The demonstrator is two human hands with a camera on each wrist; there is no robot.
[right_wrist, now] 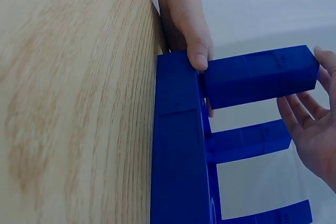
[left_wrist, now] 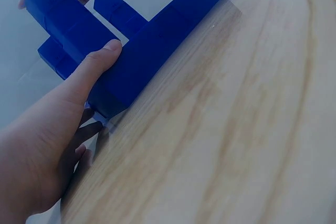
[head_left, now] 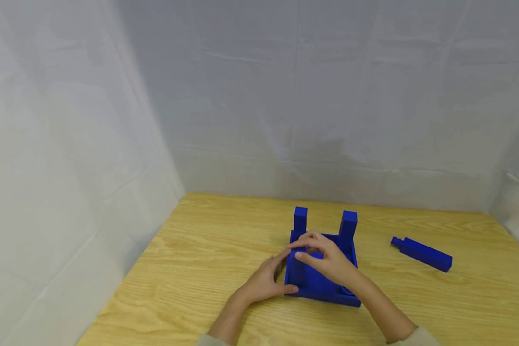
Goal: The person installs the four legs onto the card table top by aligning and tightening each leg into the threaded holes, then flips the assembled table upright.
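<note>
Head view: blue legs [head_left: 348, 223] upright.

A bare recording booth, more lab than home: white sheeting [head_left: 69, 144] is hanging creased on the left and across the back, closing in a light wooden table [head_left: 190, 250]. The only objects lying on the table are plain blue plastic parts, a square base [head_left: 320, 283] with upright posts and a loose leg [head_left: 421, 253] off to the right, all looking like test pieces.
</note>
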